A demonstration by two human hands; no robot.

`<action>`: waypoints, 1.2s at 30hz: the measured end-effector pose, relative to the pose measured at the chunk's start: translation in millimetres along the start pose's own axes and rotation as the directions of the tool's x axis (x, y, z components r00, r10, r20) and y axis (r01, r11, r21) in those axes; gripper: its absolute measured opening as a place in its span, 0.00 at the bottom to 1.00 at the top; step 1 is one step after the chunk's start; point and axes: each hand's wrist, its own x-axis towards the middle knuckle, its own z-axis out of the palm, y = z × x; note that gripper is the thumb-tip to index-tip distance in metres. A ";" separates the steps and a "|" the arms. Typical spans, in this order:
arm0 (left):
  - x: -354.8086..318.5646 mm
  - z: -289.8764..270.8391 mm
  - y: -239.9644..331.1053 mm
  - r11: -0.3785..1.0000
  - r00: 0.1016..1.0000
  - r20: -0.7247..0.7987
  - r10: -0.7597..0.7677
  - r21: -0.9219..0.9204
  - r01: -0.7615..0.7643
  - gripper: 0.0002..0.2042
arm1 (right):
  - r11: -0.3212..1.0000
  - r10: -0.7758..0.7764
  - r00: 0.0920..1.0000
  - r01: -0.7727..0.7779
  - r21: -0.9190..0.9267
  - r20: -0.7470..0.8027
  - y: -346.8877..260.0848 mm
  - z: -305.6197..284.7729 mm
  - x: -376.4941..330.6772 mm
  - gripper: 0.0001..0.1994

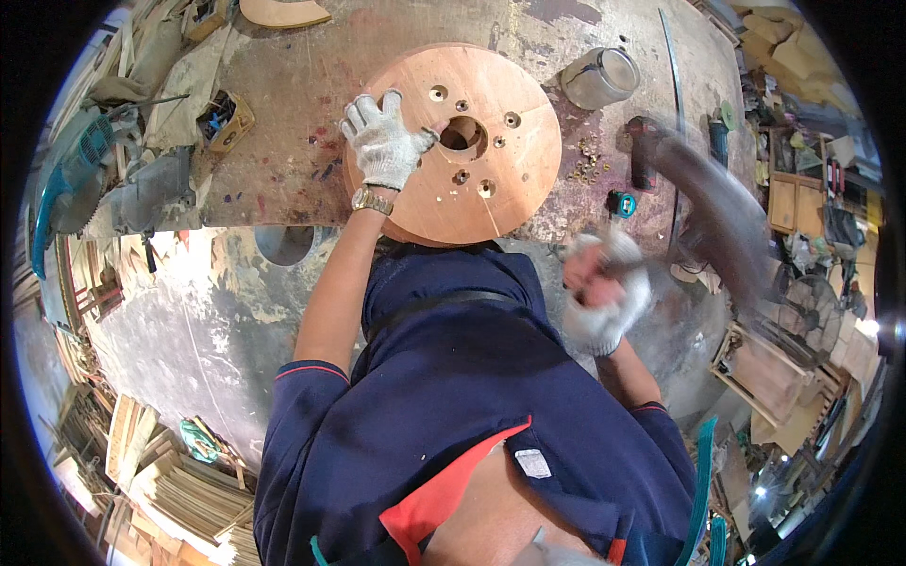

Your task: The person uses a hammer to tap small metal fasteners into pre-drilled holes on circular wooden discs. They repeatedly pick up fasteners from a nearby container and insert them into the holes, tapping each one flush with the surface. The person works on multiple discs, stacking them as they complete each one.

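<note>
A round, thick wooden disc [524, 179] lies on the workbench in front of me. It has a large centre hole and several smaller holes around it, some with dark metal inside. My left hand [382, 137], in a white knit glove, rests on its left part with fingers spread. To the right of the disc, off the bench's near edge, my right hand [606, 292] is raised, also gloved and smeared by motion. Its fingers curl round the handle of what looks like a hammer [717, 208], whose dark, curved head is strongly blurred.
Small brass-coloured pieces [589, 162] lie scattered right of the disc, near a teal tape measure [621, 204]. Behind them a clear jar [602, 78] lies or leans. At left are a teal circular saw [80, 170] and a small wooden box [226, 123]. Timber strips [193, 500] are stacked lower left.
</note>
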 end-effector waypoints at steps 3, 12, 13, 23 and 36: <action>1.3 4.4 5.2 0.999 0.999 -0.036 0.021 -0.024 -0.022 0.47 | 0.948 -0.013 1.000 0.017 0.319 -0.015 107.4 30.6 -57.0 0.14; 1.8 -1.1 3.7 0.999 0.996 -0.079 0.030 -0.012 -0.031 0.45 | 0.991 -0.101 0.984 0.087 -0.104 -0.144 4.3 5.4 2.6 0.13; 2.6 -1.0 3.1 0.999 0.995 -0.100 0.030 -0.008 -0.031 0.45 | 0.975 -0.184 0.975 0.166 -0.147 -0.123 30.3 11.7 -8.4 0.14; 3.0 4.0 -2.9 0.998 0.995 -0.076 0.062 0.005 -0.062 0.45 | 0.952 -0.085 0.993 0.104 -0.289 0.076 10.7 13.4 -7.5 0.15; 5.7 0.4 2.7 0.999 0.997 -0.077 0.028 -0.013 -0.029 0.49 | 0.916 0.068 0.997 -0.072 -0.395 -0.023 37.9 34.4 -26.1 0.12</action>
